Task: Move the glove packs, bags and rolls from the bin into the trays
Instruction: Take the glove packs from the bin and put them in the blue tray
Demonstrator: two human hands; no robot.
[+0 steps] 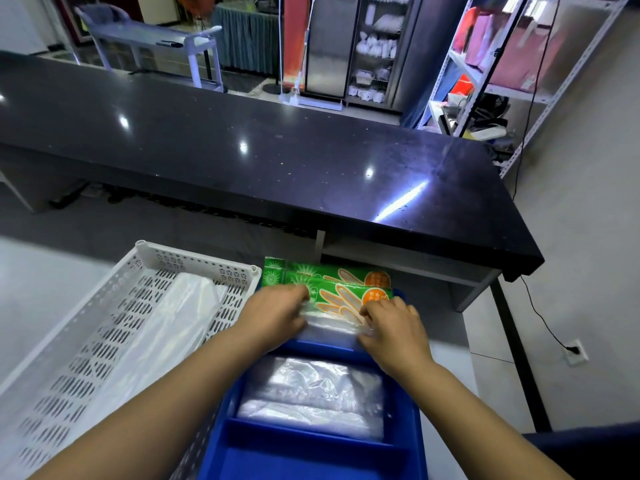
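Your L hand (277,317) and R hand (394,332) both hold the front glove pack (346,299) - fingers curled onto its clear lower part, one hand at each end. The pack's at the far compartment of the blue tray (304,462), w/ a second green pack (329,271) just behind it. The mid compartment holds clear bags (311,393). The white perforated basket (194,259) sits left of the tray - clear plastic (162,334) lies inside.
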